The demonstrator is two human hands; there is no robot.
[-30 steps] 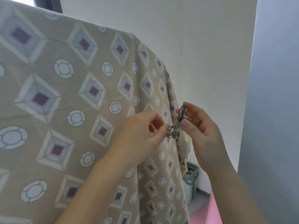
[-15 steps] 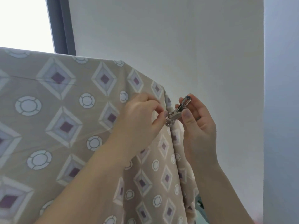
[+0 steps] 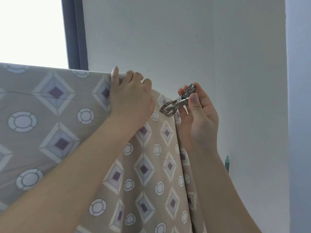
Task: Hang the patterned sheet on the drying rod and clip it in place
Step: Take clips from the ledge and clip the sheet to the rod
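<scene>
The left hand (image 3: 130, 96) is gripping the top fold of the patterned sheet (image 3: 58, 125), while the right hand (image 3: 198, 113) is pinching a metal clip (image 3: 176, 103) beside the sheet's edge.

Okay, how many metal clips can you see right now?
1. The metal clip is pinched in the right hand, beside the patterned sheet edge. Others may be hidden behind the fabric.
</scene>
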